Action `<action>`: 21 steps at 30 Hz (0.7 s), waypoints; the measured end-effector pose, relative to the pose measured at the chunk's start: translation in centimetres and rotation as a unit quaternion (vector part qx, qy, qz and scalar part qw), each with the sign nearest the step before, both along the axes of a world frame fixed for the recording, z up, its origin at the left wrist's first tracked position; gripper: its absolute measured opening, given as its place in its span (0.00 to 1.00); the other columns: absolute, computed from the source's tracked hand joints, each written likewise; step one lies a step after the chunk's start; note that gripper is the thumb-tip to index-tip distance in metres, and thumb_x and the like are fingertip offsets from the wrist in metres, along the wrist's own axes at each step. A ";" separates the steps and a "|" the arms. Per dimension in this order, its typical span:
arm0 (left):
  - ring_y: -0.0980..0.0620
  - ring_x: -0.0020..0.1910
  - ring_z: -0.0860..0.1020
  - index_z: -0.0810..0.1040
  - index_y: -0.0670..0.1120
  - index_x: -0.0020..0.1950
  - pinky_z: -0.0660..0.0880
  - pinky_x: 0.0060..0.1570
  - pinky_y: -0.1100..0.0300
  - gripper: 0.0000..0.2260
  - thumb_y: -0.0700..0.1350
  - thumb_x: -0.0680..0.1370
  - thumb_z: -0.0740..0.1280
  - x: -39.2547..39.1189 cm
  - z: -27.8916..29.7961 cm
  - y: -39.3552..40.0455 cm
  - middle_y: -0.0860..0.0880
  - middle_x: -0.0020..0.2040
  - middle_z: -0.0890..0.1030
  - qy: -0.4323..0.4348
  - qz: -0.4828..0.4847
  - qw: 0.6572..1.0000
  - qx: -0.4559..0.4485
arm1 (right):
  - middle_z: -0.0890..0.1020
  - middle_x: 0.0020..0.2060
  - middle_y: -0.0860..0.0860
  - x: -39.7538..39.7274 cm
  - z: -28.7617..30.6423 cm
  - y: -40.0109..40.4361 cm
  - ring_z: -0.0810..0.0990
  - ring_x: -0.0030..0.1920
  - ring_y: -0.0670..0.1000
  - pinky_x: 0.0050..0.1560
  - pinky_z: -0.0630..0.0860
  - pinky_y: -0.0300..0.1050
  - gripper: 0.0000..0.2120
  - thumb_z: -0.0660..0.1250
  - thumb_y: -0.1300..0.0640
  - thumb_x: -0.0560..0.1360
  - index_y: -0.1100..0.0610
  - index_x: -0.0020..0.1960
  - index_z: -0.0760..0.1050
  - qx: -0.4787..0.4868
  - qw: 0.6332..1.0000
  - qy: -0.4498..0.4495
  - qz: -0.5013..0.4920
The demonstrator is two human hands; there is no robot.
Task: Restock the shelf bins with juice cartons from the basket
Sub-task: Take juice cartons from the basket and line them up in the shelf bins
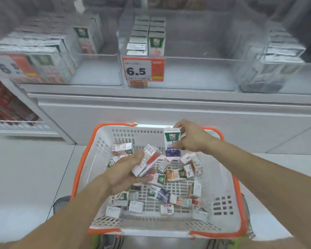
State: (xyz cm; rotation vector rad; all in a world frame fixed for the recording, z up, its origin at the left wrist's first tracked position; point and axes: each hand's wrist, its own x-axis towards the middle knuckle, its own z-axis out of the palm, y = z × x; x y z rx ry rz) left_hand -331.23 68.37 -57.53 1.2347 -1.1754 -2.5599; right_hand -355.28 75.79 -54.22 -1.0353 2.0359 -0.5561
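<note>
- A white plastic basket (223,203) with slotted, perforated walls and an orange rim sits closest, directly below the camera.
- Small rectangular juice cartons (176,177) lie jumbled across its lattice floor, some flat, some tilted, printed in green, red, orange and purple.
- The left hand (126,175), palm turned up, cradles a white and red carton (147,161) lying on its side above the pile, thumb pressed to its end.
- The right hand (190,139) grips an upright carton (172,141) with a green band and purple base, held over the basket's far wall.
- Beyond stands a smooth white shelf front.
- On the shelf, clear plastic bins (196,72) hold rows of upright cartons; the middle one is mostly bare.
- An orange-edged price tag (143,69) reading 6.5 hangs on that bin.
</note>
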 end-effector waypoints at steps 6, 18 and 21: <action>0.46 0.48 0.77 0.87 0.51 0.51 0.75 0.56 0.52 0.16 0.57 0.80 0.63 -5.8 4.7 2.9 0.45 0.50 0.83 0.073 0.007 0.997 -0.003 | 0.80 0.43 0.45 -4.5 11.8 2.5 0.77 0.35 0.44 0.30 0.69 0.34 0.23 0.83 0.60 0.61 0.50 0.48 0.74 -0.024 0.983 0.165 0.070; 0.48 0.39 0.83 0.75 0.55 0.68 0.78 0.48 0.58 0.33 0.40 0.65 0.81 -17.7 15.9 2.7 0.42 0.45 0.85 0.155 -0.017 0.963 -0.219 | 0.85 0.45 0.55 -14.3 21.7 11.7 0.86 0.41 0.56 0.44 0.84 0.52 0.21 0.81 0.70 0.63 0.57 0.50 0.77 -0.343 0.903 0.094 -0.240; 0.44 0.50 0.85 0.75 0.61 0.65 0.76 0.59 0.51 0.41 0.45 0.56 0.86 -20.0 16.9 4.0 0.41 0.57 0.83 0.141 -0.051 0.957 -0.249 | 0.83 0.44 0.45 -17.7 21.7 12.9 0.85 0.43 0.47 0.46 0.82 0.43 0.21 0.81 0.64 0.65 0.52 0.52 0.76 -0.386 0.845 0.202 -0.310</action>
